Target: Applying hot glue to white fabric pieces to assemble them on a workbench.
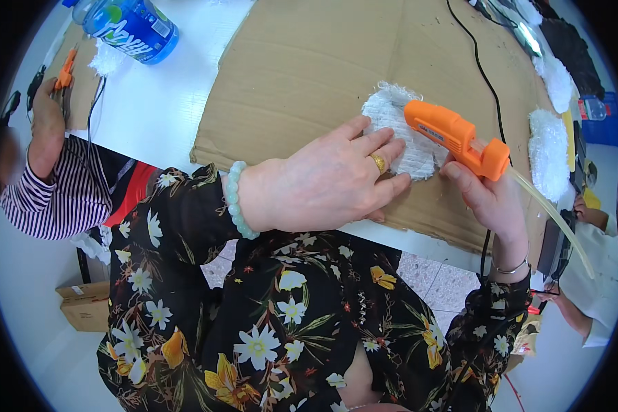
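A small white fabric pad [420, 161] with a fringed edge lies on the cardboard sheet. Across its near left side rest the spread fingers of my left hand [329, 182], pressing on it without being wrapped around it. My right hand [484, 196] is closed around the handle of an orange hot glue gun [446, 130]. The gun's front end is over the pad's right part, and I cannot see whether its tip touches. A long pale glue stick [556, 220] sticks out of the gun's rear.
Brown cardboard [288, 75] covers much of the white table [192, 82]. A black cable [484, 69] crosses its right side. A blue-labelled bottle [134, 31] stands far left. Fluffy white pieces [549, 154] lie at the right edge. Another person [55, 185] holds an orange glue gun [66, 69] at left.
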